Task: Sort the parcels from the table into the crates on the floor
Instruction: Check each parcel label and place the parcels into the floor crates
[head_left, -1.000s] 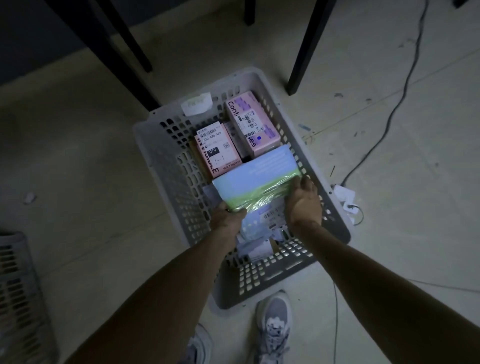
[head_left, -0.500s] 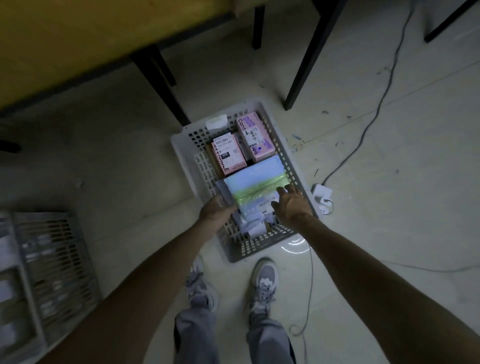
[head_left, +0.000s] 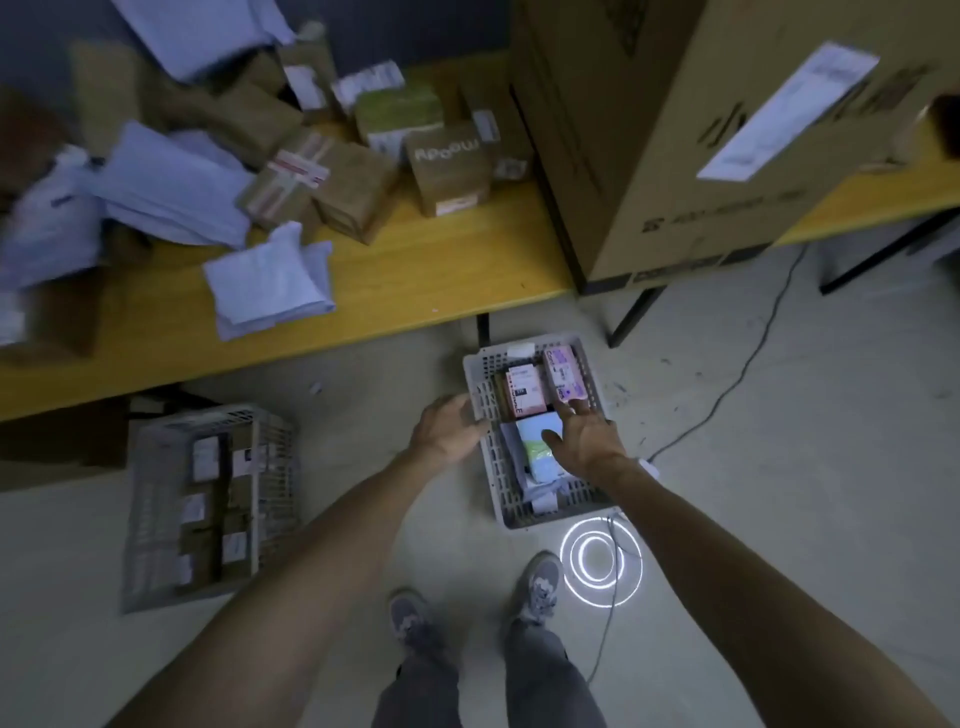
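Observation:
A pale blue and green parcel (head_left: 540, 449) lies in the white crate (head_left: 485, 400) on the floor, beside two pink boxes (head_left: 525, 389). My right hand (head_left: 584, 441) hovers above that parcel, fingers spread, holding nothing. My left hand (head_left: 447, 428) is over the crate's left rim, fingers loosely apart and empty. A second crate (head_left: 150, 499) at the left holds brown boxes with labels. The yellow table (head_left: 405, 275) carries brown boxes (head_left: 348, 187) and white mailer bags (head_left: 270, 283).
A large cardboard carton (head_left: 675, 130) stands on the table's right part. Black table legs (head_left: 631, 317) rise behind the white crate. A cable (head_left: 748, 358) runs over the floor at the right, and a ring of light (head_left: 600, 561) glows by my shoes (head_left: 540, 587).
Both hands have let go of the blue and green parcel, which now lies in the crate. My view has risen, so the table and its parcels show.

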